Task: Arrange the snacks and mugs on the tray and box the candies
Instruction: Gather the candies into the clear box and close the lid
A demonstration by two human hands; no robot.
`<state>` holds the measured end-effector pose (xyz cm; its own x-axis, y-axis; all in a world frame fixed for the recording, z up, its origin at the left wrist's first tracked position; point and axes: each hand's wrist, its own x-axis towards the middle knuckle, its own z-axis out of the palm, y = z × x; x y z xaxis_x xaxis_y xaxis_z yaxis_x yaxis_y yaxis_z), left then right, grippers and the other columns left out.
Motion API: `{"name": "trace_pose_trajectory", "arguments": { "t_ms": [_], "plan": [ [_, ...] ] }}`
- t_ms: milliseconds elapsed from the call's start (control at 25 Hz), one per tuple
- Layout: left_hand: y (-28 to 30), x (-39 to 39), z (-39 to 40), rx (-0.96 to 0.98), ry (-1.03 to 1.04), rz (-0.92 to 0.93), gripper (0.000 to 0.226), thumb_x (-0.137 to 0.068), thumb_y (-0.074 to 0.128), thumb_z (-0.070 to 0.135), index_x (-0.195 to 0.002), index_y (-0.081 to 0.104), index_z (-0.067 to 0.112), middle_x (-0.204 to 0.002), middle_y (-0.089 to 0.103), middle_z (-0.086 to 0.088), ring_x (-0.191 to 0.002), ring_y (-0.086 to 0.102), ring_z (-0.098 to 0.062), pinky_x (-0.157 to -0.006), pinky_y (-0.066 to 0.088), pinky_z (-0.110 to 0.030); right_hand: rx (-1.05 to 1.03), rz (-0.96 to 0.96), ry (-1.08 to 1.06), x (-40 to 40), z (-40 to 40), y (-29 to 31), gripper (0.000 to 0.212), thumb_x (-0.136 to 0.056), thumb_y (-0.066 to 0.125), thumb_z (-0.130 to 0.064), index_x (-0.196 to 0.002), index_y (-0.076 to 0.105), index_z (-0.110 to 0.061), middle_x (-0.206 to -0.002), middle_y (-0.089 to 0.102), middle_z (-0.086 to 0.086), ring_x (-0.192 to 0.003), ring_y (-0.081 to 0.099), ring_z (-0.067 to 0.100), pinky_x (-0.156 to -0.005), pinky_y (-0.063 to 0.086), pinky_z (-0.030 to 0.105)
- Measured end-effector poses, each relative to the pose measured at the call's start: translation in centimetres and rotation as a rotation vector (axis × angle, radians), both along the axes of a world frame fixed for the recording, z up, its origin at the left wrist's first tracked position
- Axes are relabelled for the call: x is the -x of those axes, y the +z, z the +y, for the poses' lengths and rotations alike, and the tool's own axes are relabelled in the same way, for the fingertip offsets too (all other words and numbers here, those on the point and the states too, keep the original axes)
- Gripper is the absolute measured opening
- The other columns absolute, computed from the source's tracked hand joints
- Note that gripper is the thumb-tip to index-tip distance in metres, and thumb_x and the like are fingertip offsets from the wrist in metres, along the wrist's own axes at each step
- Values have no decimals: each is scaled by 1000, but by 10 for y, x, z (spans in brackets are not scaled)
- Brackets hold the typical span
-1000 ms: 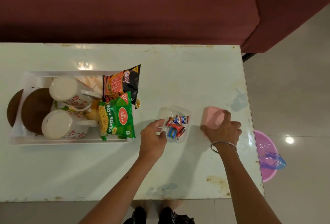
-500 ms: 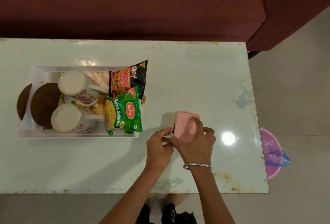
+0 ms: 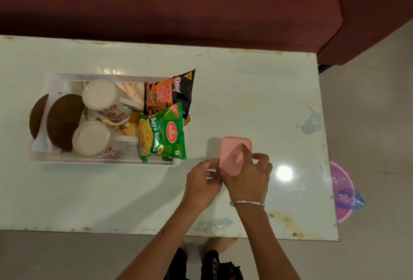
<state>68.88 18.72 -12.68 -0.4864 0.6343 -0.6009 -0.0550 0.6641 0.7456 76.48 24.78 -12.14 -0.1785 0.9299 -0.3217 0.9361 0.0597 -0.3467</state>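
A pink lid [image 3: 230, 152] covers the small candy box near the table's front; the candies inside are hidden. My right hand [image 3: 248, 174] rests on top of the lid, fingers pressing on it. My left hand [image 3: 202, 179] grips the box's left edge. The white tray [image 3: 107, 160] to the left holds two white floral mugs [image 3: 100, 98] [image 3: 93, 139] lying on their sides, a green Soya Sticks packet [image 3: 163, 134], a black and orange Bingo packet [image 3: 169, 92] and two brown round pieces [image 3: 63, 121].
The pale table [image 3: 257, 92] ends at its right edge near a pink basin [image 3: 340, 190] with a blue scoop on the floor. A maroon sofa [image 3: 178, 0] runs along the far side. My feet show below the front edge.
My right hand carried the pink lid from the right onto the open candy box and now presses it down. My left hand stays at the box's left side.
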Motion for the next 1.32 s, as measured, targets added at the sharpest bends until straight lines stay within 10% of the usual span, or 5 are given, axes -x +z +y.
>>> {"name": "trace_pose_trajectory", "arguments": {
  "t_ms": [360, 560, 1320],
  "plan": [
    [7, 29, 6, 103, -349, 123, 128, -51, 89, 29, -143, 2, 42, -98, 53, -1, -78, 53, -15, -77, 54, -34, 408, 107, 138, -24, 28, 12, 114, -60, 82, -18, -144, 7, -37, -108, 58, 14, -96, 60, 31, -83, 51, 38],
    [11, 32, 21, 177, -487, 182, 120, -58, 86, 26, -145, 5, 35, -124, 54, -9, -105, 56, -27, -92, 50, -43, 508, 106, 174, -27, 43, 13, 120, -56, 82, -2, -142, 9, -44, -94, 69, 13, -82, 67, 30, -84, 54, 41],
    [-2, 23, 23, 178, -458, 211, 119, -58, 85, 11, -145, 8, 37, -120, 60, -11, -100, 63, -27, -78, 57, -40, 527, 120, 132, -28, 48, 1, 118, -46, 84, 0, -136, 23, -48, -70, 63, -4, -70, 70, 22, -74, 56, 30]
  ]
}}
